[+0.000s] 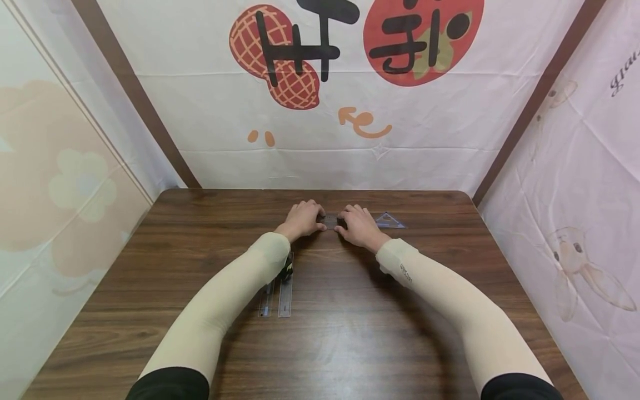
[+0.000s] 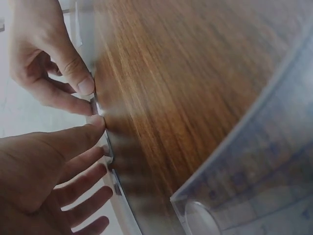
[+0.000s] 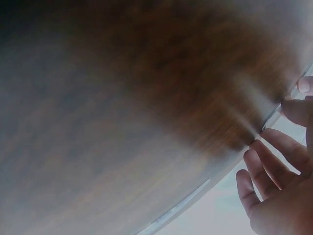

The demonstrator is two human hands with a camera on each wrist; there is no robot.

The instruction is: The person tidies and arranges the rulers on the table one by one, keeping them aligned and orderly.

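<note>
Both forearms, in cream sleeves over black cuffs at the near edge, reach forward and converge toward the far middle of the scene. The left hand (image 1: pixel 301 219) lies palm down, knuckles up, fingers curled forward; in the left wrist view its thumb (image 2: pixel 73 138) extends toward the other hand while the fingers spread below. The right hand (image 1: pixel 357 224) mirrors it just to the right, close beside the left, fingertips nearly meeting. In the right wrist view its fingers (image 3: pixel 266 166) are slightly bent and fanned. Both wrists stay low.
</note>
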